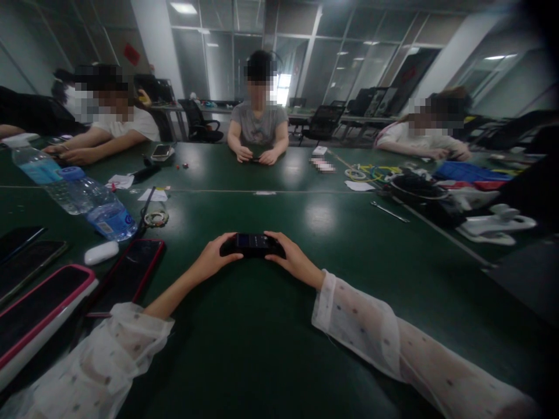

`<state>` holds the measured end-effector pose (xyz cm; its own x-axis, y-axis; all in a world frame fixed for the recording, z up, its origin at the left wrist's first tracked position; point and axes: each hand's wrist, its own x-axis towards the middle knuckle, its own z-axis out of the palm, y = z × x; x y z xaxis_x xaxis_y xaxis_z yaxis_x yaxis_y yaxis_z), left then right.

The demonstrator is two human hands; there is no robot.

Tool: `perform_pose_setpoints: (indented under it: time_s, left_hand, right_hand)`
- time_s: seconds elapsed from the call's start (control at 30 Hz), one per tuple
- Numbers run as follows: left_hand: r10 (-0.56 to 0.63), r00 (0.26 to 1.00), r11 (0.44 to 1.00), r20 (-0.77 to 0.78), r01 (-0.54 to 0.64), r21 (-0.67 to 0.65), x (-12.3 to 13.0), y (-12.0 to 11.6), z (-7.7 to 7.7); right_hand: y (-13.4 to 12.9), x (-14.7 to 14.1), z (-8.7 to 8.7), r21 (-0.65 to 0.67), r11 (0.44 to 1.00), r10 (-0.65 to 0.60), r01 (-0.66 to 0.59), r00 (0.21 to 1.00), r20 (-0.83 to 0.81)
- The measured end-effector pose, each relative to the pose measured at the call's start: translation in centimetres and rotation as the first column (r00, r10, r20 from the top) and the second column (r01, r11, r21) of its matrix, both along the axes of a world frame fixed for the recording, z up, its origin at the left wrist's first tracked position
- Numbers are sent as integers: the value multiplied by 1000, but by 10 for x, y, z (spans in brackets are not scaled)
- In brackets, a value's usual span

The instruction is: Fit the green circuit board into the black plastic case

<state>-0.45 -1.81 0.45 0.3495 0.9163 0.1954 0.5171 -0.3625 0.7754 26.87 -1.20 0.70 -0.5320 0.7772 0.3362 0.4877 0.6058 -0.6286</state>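
In the head view, a small black handheld device is held level just above the green table. Its face has a dim little screen on the left and small white marks on the right. My left hand grips the left end, thumb along the near edge. Around the right end closes my right hand, its thumb also at the near side. The fingers underneath are hidden. Left of my left forearm lies a red-edged phone, with a white earbud case beside it.
More phones, one in a pink-edged case, lie at the left near water bottles. A wrench, coiled cables and a white plastic part are to the right. Several people sit across the table, one in a grey shirt.
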Motion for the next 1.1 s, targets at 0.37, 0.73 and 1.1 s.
perform_pose_setpoints:
  time_s: [0.37, 0.73, 1.1]
  left_hand:
    - [10, 997, 1000, -78, -8, 25, -1, 1, -3]
    - [-4, 995, 998, -102, 10, 67, 1, 1, -3]
    - [-18, 998, 999, -57, 20, 30, 0, -4, 1]
  right_hand:
    - [2, 2, -5, -58, 998, -39, 39, 999, -3]
    - [3, 2, -8, -41, 998, -56, 54, 997, -49]
    - [4, 3, -9, -61, 995, -80, 76, 995, -67]
